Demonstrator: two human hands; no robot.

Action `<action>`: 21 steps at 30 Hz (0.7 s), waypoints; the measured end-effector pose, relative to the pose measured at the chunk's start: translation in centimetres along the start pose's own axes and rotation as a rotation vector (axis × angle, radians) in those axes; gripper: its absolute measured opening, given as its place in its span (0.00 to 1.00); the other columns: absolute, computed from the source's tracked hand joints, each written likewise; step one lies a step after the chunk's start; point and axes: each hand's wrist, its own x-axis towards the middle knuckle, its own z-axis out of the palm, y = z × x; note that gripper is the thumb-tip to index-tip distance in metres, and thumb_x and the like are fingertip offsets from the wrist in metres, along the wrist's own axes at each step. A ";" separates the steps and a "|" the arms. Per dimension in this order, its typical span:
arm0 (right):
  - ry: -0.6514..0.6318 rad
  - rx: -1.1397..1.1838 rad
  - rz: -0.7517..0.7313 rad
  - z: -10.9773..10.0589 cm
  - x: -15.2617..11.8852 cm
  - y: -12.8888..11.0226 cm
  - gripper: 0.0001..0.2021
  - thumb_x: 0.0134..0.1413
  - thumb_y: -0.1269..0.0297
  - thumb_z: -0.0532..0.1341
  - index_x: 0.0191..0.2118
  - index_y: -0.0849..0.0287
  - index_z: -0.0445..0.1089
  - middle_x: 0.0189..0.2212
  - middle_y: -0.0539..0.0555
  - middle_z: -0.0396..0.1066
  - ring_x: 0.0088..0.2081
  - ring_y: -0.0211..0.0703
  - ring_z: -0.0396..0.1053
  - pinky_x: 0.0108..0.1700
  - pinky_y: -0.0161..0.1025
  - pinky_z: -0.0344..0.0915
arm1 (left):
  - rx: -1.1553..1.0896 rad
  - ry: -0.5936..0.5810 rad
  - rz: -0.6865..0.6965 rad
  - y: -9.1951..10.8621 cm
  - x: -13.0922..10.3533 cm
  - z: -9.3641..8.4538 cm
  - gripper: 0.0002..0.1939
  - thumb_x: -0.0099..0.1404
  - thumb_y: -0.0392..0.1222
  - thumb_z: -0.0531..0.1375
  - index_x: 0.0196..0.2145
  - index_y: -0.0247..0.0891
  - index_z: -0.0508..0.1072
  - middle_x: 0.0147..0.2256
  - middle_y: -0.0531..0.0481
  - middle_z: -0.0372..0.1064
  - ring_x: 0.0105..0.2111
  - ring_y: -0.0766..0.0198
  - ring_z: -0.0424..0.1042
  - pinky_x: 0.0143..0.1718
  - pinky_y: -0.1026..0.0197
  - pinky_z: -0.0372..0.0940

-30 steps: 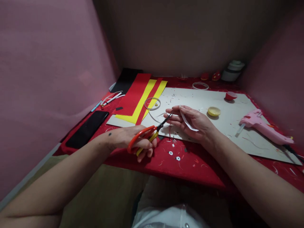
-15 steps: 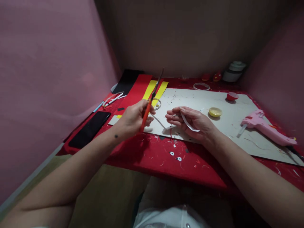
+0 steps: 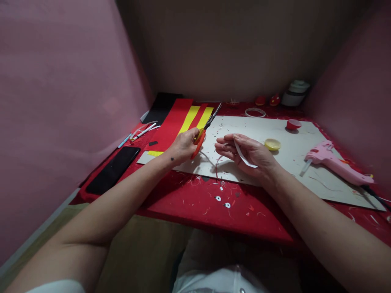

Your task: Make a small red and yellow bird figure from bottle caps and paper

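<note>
Above the flat white board's (image 3: 244, 126) near edge, the left hand (image 3: 183, 145) curls its fingers around orange-and-yellow-handled metal scissors (image 3: 199, 145); the right hand (image 3: 249, 152), fingers loosely extended, pins a narrow white paper strip (image 3: 243, 158) under its thumb. Should that thumb slacken, I'd fear the strip slipping among small paper scraps (image 3: 221, 189).

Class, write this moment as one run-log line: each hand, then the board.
left hand: holds scissors | right hand: holds white strip | white board: pink glue gun, yellow cup, red cup
</note>
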 end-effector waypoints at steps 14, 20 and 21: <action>0.151 -0.017 -0.155 -0.4 0.4 -0.9 0.10 0.58 0.71 0.55 0.34 0.60 0.74 0.47 0.56 0.75 0.42 0.46 0.77 0.54 0.48 0.69 | 0.349 0.058 -0.054 -1.4 1.1 0.2 0.10 0.59 0.42 0.59 0.26 0.39 0.61 0.22 0.55 0.57 0.23 0.67 0.54 0.26 0.62 0.48; 0.230 -0.031 -0.133 -0.8 0.4 -1.3 0.10 0.61 0.70 0.54 0.32 0.59 0.72 0.44 0.56 0.75 0.40 0.45 0.76 0.52 0.46 0.71 | 0.351 0.113 -0.107 -1.4 1.3 -0.2 0.10 0.59 0.41 0.60 0.24 0.39 0.62 0.21 0.54 0.56 0.22 0.67 0.54 0.26 0.61 0.47; 0.231 -0.035 -0.122 -0.9 0.4 -1.3 0.10 0.61 0.70 0.54 0.33 0.59 0.72 0.43 0.56 0.75 0.40 0.45 0.76 0.51 0.46 0.71 | 0.355 0.122 -0.112 -1.4 1.3 -0.2 0.10 0.59 0.41 0.60 0.25 0.39 0.62 0.21 0.54 0.56 0.22 0.67 0.54 0.26 0.61 0.47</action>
